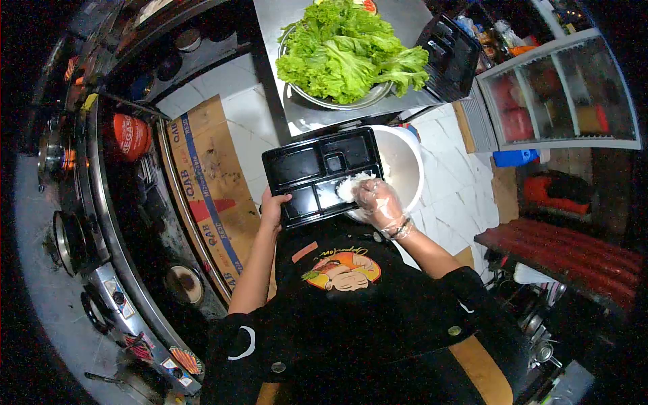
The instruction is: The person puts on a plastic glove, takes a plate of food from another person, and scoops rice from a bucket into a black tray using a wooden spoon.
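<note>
A black compartment tray is held level in front of my chest. My left hand grips its near left edge with the thumb on the rim. My right hand, in a clear plastic glove, presses a lump of white rice into the tray's near right compartment. Just behind the tray stands a white bucket, partly hidden by it.
A metal bowl of green lettuce sits on a steel table ahead, next to a stack of black trays. Flattened cardboard lies on the tiled floor at left beside a stove counter. A glass display case stands right.
</note>
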The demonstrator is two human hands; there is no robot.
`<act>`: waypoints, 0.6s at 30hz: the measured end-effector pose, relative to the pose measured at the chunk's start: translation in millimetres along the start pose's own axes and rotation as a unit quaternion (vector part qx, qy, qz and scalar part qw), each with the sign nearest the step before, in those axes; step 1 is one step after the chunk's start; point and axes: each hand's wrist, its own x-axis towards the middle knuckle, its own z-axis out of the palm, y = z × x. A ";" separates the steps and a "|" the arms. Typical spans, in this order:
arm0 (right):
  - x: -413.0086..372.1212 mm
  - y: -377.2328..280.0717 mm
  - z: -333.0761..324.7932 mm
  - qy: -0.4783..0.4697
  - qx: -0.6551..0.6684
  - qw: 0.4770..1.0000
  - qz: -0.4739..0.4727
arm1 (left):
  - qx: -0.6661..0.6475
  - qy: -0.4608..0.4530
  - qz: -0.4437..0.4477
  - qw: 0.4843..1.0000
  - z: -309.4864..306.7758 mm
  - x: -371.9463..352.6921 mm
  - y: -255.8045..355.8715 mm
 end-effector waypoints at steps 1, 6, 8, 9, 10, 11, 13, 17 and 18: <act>0.5 -1.5 3.5 0.012 0.010 1.000 -0.001 | 0.005 -0.001 -0.002 1.000 2.1 -2.7 3.8; -1.8 6.8 24.6 0.007 0.129 0.979 0.156 | 0.065 0.025 0.014 0.997 14.4 -11.4 16.4; -0.7 9.2 12.0 0.078 -0.002 0.997 0.007 | 0.061 0.027 0.013 0.998 12.4 -8.7 16.2; -6.5 5.6 3.6 0.027 0.059 0.985 0.158 | 0.051 0.032 0.009 0.998 11.3 -8.1 14.0; -8.6 5.8 -3.9 0.029 0.117 0.968 0.219 | 0.051 0.032 0.007 0.998 9.9 -9.2 13.4; -11.3 7.7 -8.5 0.030 0.173 0.944 0.280 | 0.062 0.027 0.006 0.998 8.2 -9.6 13.2; -23.6 33.0 18.4 0.075 0.090 0.978 0.172 | 0.070 0.018 0.003 0.997 9.0 -10.3 13.0; -22.5 30.8 -3.0 0.183 0.062 0.968 0.163 | 0.046 0.023 -0.012 0.999 10.7 -9.5 19.9; -19.8 27.9 -19.3 0.229 0.145 0.937 0.221 | 0.053 0.034 -0.005 0.998 12.7 -10.3 19.0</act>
